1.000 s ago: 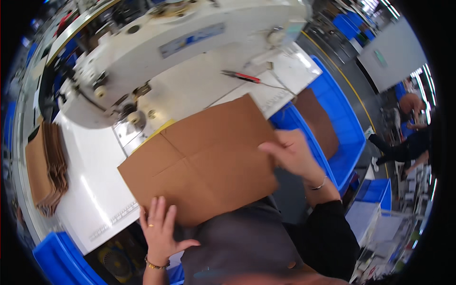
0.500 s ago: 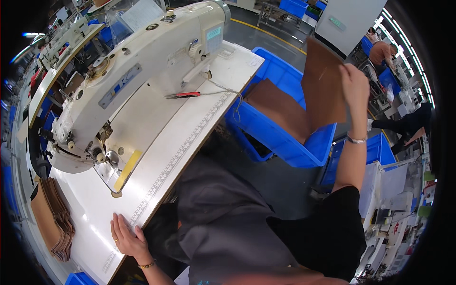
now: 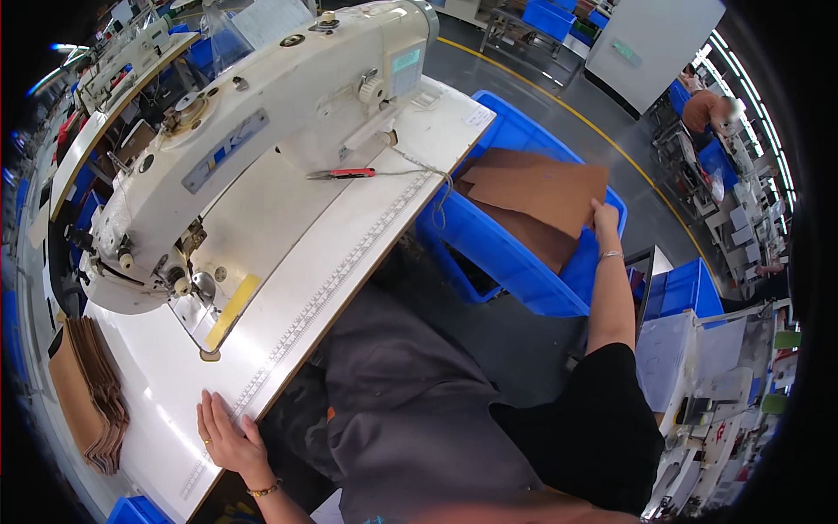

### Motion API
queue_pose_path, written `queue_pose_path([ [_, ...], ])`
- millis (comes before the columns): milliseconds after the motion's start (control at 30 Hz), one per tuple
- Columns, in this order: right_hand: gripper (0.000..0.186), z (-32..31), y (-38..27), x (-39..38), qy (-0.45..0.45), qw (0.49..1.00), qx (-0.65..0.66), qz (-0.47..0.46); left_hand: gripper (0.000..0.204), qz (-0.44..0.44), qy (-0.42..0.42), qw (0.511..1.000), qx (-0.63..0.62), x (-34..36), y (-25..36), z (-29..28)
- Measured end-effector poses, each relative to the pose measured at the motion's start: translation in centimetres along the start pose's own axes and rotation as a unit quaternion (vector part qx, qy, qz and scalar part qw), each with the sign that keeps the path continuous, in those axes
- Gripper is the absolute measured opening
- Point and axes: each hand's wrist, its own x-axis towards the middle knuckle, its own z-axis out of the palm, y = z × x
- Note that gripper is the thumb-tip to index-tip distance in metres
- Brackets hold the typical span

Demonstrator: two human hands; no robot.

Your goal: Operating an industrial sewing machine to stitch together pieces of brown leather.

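Observation:
My right hand grips the right edge of a flat brown leather piece, holding it over the blue plastic bin. Beneath it lies another brown leather piece, partly covered. On the white table, by its front edge, my left hand rests flat with fingers extended and nothing in it. A stack of brown leather pieces stands at the table's left end. The industrial sewing machine spans the far side of the table.
Red-handled thread snips lie beside the machine, near a grey cord. A printed ruler strip runs along the table's front edge. Another blue bin is at the right. A person in an orange top bends over in the background.
My right hand has come down and slightly left, lowering the leather piece from upright to nearly flat over the bin. My left hand stays on the table.

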Motion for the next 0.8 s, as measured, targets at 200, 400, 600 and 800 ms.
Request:
queue_pose_path([
  [200,0.035,0.9,4.7,-3.4,-0.073,0.918,-0.359,0.154,0.058,-0.001,-0.007,1.000,-0.007,0.4,0.1,0.0],
  [400,0.028,11.9,-8.9,-5.8,0.011,0.923,-0.166,-0.347,0.057,-0.020,-0.009,1.000,-0.017,-0.6,-0.3,-1.3],
  [600,0.015,21.1,-23.7,-26.5,-0.277,0.610,-0.008,-0.742,0.044,-0.028,-0.034,0.994,-0.105,2.3,0.4,-2.1],
  [800,0.020,30.3,-27.1,-44.2,-0.420,0.292,0.166,-0.843,0.020,-0.106,0.051,0.992,-0.033,5.9,-6.9,-4.7],
])
